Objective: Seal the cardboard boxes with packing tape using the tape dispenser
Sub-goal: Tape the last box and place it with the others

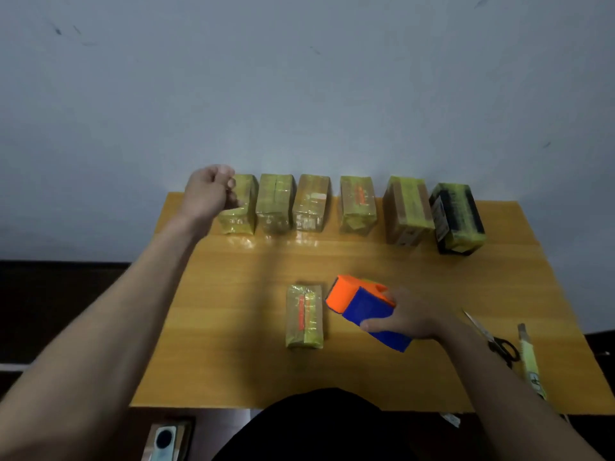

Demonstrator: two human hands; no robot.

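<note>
The tape dispenser – rigid, light plastic, best taken round its blue body – is grasped by the right hand near the desk front edge beside a glossy, probably slippery box, while the left hand, fingers curled on nothing, hovers by the far-left box

Black-handled scissors lie at the right edge of the wooden table; a yellow-green utility knife lies just beside them; grey wall fills the upper frame.
</note>
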